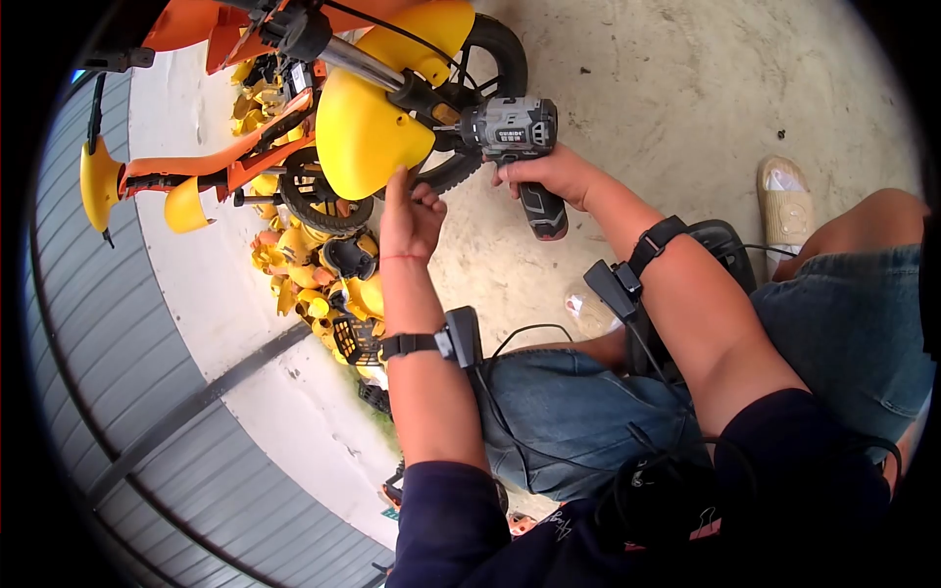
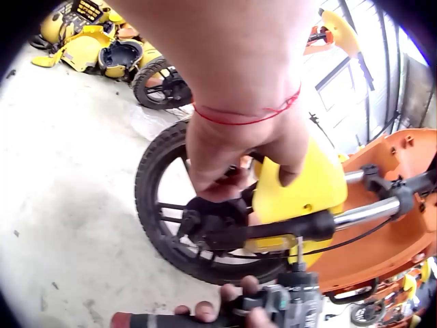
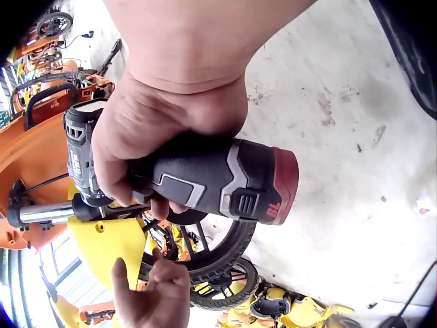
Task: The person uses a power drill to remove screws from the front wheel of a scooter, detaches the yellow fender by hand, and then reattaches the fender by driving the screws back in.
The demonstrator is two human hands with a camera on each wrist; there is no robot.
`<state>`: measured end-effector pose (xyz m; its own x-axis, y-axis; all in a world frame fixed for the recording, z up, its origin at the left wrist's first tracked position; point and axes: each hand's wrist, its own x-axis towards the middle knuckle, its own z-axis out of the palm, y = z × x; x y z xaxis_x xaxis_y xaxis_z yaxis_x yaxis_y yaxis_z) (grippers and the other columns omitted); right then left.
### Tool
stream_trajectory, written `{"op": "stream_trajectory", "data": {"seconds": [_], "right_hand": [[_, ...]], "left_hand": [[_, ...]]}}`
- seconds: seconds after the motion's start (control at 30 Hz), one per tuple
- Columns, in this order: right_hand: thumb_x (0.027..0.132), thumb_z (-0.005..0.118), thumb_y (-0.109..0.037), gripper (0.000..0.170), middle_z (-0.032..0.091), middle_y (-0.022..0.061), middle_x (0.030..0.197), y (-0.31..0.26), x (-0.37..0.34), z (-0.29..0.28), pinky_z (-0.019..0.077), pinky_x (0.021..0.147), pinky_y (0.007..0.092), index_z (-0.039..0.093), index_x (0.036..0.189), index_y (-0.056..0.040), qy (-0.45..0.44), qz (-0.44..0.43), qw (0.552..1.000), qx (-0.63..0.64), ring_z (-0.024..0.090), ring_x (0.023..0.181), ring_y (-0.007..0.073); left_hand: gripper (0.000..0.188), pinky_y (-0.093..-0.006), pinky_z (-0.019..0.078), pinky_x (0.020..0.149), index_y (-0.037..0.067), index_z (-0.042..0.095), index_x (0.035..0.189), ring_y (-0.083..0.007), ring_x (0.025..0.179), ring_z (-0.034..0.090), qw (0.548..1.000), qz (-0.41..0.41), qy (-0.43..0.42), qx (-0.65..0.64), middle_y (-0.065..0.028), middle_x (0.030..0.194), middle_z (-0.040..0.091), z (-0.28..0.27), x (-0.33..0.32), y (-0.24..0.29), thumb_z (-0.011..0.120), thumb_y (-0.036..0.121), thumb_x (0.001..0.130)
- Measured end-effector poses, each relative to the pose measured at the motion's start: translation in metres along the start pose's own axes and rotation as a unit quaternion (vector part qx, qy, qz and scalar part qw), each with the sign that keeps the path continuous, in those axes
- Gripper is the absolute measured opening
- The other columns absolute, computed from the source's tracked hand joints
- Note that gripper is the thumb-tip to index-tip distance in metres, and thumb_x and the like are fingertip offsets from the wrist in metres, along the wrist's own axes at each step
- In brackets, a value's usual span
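Pale concrete floor (image 1: 637,98) lies under an orange bike frame (image 3: 34,154), with yellow parts (image 1: 294,257) heaped beyond it. The 2 hands are apart from each other. The right hand (image 1: 554,176) is clamped round the handle of a grey and black drill (image 1: 512,129), whose bit (image 2: 300,251) points at the fork (image 2: 290,229), just beside the yellow fender (image 1: 368,137). The left hand (image 1: 412,220) has its thumb and fingers round the fender's edge. A black spoked wheel (image 2: 151,205) stands between the fork and the floor, close to both hands.
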<state>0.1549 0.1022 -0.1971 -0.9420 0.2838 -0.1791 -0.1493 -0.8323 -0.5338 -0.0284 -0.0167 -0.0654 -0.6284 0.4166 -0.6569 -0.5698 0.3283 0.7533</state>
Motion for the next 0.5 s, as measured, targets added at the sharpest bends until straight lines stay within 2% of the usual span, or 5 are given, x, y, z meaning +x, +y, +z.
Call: {"op": "stream_trajectory", "data": {"seconds": [0.03,0.23,0.37,0.43,0.5], "right_hand": [[0.086,0.076,-0.026,0.034,0.072,0.0064,0.094,-0.001,-0.002,0.002,0.0528,0.069,0.0303,0.067,0.111,-0.0051,0.007,-0.008,1.0,-0.002,0.063,0.07,0.0128],[0.086,0.078,-0.03,0.032,0.071,0.0047,0.091,-0.004,-0.001,0.015,0.0522,0.067,0.031,0.068,0.103,-0.0051,0.068,-0.043,0.996,-0.032,0.062,0.068,0.0136],[0.087,0.077,-0.027,0.03,0.07,0.0036,0.089,0.001,0.007,0.016,0.0524,0.066,0.0311,0.068,0.103,-0.0038,0.096,-0.057,0.992,-0.062,0.063,0.068,0.0141],[0.082,0.081,-0.03,0.033,0.069,0.0048,0.08,0.004,0.014,0.02,0.0522,0.064,0.0326,0.07,0.099,-0.0032,0.11,-0.085,0.989,-0.045,0.063,0.066,0.0145],[0.082,0.081,-0.031,0.036,0.07,0.0042,0.08,-0.002,0.012,0.029,0.053,0.065,0.0326,0.07,0.103,-0.0041,0.125,-0.075,0.986,-0.078,0.064,0.066,0.0144]], "left_hand": [[0.034,-0.0278,0.0385,0.066,0.013,0.056,0.108,-0.0112,0.069,0.041,0.999,0.035,0.009,0.005,0.0033,0.075,0.043,0.003,0.009,-0.007,0.07,0.041,0.095],[0.029,-0.0266,0.0339,0.06,0.009,0.055,0.094,-0.0102,0.062,0.035,0.98,0.175,0.053,0.076,0.0041,0.069,0.04,0.015,0.019,-0.018,0.065,0.036,0.1],[0.032,-0.0281,0.0286,0.056,0.011,0.051,0.079,-0.0103,0.058,0.029,0.977,0.2,0.03,0.074,0.0039,0.063,0.036,0.019,0.003,-0.018,0.062,0.03,0.102],[0.033,-0.028,0.0279,0.056,0.011,0.05,0.077,-0.0105,0.058,0.029,0.975,0.208,0.038,0.072,0.0037,0.062,0.035,0.027,-0.003,-0.016,0.061,0.029,0.103],[0.034,-0.0279,0.0272,0.055,0.01,0.05,0.076,-0.0108,0.058,0.028,0.978,0.198,0.032,0.059,0.0034,0.062,0.035,0.026,-0.004,-0.012,0.059,0.027,0.104]]}}
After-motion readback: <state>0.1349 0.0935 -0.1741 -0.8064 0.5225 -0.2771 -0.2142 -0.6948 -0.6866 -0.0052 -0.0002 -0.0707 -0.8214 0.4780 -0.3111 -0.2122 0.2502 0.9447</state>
